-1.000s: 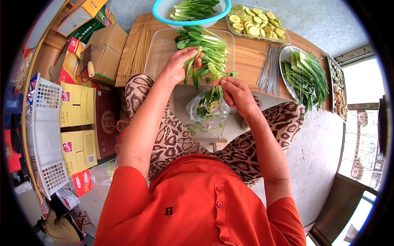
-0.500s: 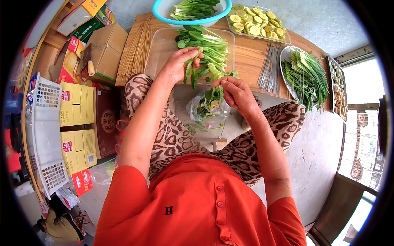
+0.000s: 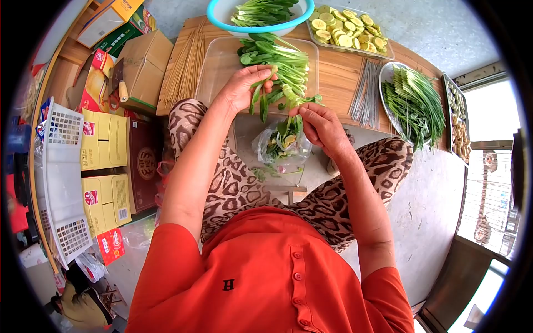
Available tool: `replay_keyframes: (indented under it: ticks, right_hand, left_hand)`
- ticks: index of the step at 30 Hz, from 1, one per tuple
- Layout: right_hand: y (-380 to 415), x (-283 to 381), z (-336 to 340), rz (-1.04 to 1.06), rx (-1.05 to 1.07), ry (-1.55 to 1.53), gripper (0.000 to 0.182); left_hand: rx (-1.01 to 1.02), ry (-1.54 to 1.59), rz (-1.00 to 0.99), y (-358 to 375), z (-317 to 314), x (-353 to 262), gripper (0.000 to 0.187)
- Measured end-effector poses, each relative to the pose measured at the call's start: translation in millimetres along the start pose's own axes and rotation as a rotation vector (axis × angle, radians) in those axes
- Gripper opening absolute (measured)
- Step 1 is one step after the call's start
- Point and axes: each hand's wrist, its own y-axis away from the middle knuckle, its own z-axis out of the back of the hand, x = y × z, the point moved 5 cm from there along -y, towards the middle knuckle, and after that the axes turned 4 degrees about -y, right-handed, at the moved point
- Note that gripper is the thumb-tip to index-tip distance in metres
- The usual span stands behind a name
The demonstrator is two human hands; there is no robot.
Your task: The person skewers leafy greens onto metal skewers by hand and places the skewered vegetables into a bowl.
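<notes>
Left hand (image 3: 240, 89) is pinching a small bunch of leafy greens (image 3: 261, 95) above the clear tray (image 3: 217, 71), and right hand (image 3: 321, 129) is gripping a stem (image 3: 292, 117) over the scrap bag (image 3: 282, 145). Judging progress: one trimmed pile is sitting in the tray, and more greens are waiting in one blue-rimmed bowl (image 3: 221, 22), so roughly midway. Also lying out: one zucchini tray (image 3: 345, 30), one chive plate (image 3: 412, 100), two skewer bundles (image 3: 186, 64).

Wooden table (image 3: 338, 77), far edge: crowded by blue-rimmed bowl (image 3: 222, 16) and tray of sliced vegetables (image 3: 347, 30). Left side: taken by loose bamboo skewers (image 3: 186, 64). Centre: clear tray (image 3: 222, 66), left half bare, greens (image 3: 277, 58) on the right half. Bare wood strip between tray and metal skewers (image 3: 365, 91) (narrow). Right end: blocked by plate of chives (image 3: 413, 102). Below table edge, between the knees: plastic bag of trimmings (image 3: 283, 147).
</notes>
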Motion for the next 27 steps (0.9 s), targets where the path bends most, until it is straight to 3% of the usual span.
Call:
replay_keyframes:
  ticks: [10,27]
  right_hand:
    - [-2,0,0,0.007,-0.019,0.033,0.025]
    - [-3,0,1,0.017,0.013,-0.066,0.026]
  left_hand:
    - [0.118,-0.066,0.089,1,-11,10,0.022]
    - [0.239,-0.082,-0.054,0,-26,8,0.016]
